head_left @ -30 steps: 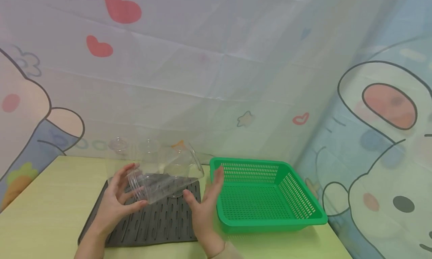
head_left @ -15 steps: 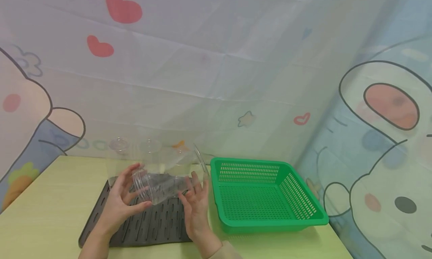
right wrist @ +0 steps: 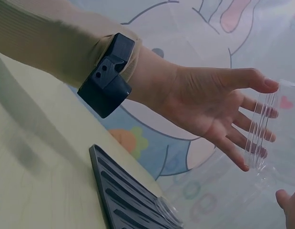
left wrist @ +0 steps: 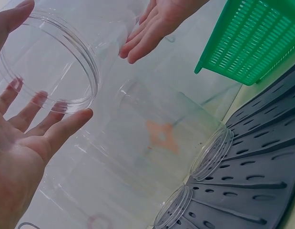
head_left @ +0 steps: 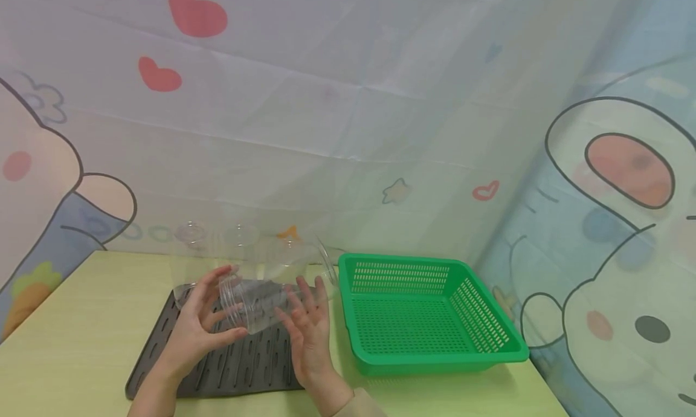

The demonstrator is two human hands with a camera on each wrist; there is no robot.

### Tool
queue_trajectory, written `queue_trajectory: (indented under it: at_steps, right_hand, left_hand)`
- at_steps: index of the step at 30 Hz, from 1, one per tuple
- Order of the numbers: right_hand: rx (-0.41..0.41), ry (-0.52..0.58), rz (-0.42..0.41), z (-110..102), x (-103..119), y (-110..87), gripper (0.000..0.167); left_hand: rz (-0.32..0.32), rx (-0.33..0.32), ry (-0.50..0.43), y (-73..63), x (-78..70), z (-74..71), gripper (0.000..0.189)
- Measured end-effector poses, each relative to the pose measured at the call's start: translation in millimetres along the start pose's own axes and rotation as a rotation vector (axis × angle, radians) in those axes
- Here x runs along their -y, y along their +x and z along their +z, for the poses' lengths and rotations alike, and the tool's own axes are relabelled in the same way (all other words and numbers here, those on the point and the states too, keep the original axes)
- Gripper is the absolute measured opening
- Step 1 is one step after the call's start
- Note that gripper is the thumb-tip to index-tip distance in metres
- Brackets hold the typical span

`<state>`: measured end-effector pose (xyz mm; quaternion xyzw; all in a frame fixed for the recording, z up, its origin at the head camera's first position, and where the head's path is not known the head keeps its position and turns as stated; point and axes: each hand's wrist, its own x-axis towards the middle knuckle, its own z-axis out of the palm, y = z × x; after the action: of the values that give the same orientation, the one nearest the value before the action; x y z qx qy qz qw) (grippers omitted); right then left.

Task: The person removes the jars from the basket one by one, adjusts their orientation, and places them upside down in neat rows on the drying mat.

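Note:
A large clear plastic jar (head_left: 261, 308) with a threaded mouth lies tilted in the air over the dark mat (head_left: 244, 368). My left hand (head_left: 190, 326) grips it around the threaded end, thumb on the near side and fingers across the rim; the left wrist view shows that rim (left wrist: 85, 67) close up. My right hand (head_left: 312, 338) is at the jar's body with fingers spread and fairly straight, overlapping the clear wall. Behind, more clear jars (head_left: 190, 254) stand on the mat's far part, their round rims (left wrist: 214, 152) resting on its ridged, slotted surface.
A green perforated plastic basket (head_left: 435, 364) stands right of the mat on the pale yellow table (head_left: 70, 326). A cartoon-printed cloth (head_left: 304, 103) hangs behind and to the right of the table.
The jar and left hand have shifted slightly right. My right hand has moved left, from beside the basket edge onto the jar's body.

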<state>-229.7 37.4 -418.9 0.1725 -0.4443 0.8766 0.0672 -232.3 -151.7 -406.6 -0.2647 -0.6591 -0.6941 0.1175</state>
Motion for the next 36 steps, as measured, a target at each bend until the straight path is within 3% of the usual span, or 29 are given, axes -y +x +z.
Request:
queue_trajectory:
  at_steps: [16, 24, 30, 36]
  right_hand:
    - [-0.075, 0.037, 0.020, 7, -1, 3.6, 0.091]
    - [-0.078, 0.037, 0.011, 6, -1, 3.7, 0.088]
    - [-0.080, 0.037, 0.007, 6, -2, 3.9, 0.088]
    - [-0.072, 0.031, 0.000, 7, -2, 3.7, 0.089]
  left_hand:
    - [-0.049, 0.021, 0.037, 1.0, 0.3, -0.8, 0.096]
    - [-0.092, 0.026, 0.171, -0.1, -1.9, -3.5, 0.100]
    - [-0.014, 0.023, 0.201, -0.5, -0.4, -6.8, 0.103]
    - [0.065, 0.019, 0.169, -2.7, 0.7, -14.9, 0.105]
